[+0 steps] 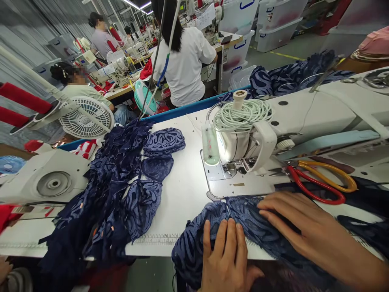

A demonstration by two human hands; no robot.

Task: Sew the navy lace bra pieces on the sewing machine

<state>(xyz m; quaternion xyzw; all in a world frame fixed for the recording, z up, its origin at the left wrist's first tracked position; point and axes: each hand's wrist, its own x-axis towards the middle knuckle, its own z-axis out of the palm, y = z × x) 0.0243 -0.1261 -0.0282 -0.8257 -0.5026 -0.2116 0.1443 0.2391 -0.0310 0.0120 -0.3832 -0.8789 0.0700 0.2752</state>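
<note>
A navy lace bra piece (194,243) with two cup shapes joined in the middle lies along the table's front edge. My left hand (226,255) rests on its left cup, fingers stretched out flat. Over the right cup (252,219) lies my right hand (306,227), its fingers long and slightly apart, touching the lace near the upper edge. Just behind the piece is the sewing machine (240,146), its lamp lit above the needle plate (221,172). Scissors (319,182) with one red and one orange handle lie beyond my right hand.
A heap of navy lace pieces (106,182) hangs over the table's front edge at left, beside stacked cups (164,142). A measuring scale (154,239) runs along that edge. Behind stand a fan (86,117), a seated co-worker (188,65) and plastic boxes (279,24).
</note>
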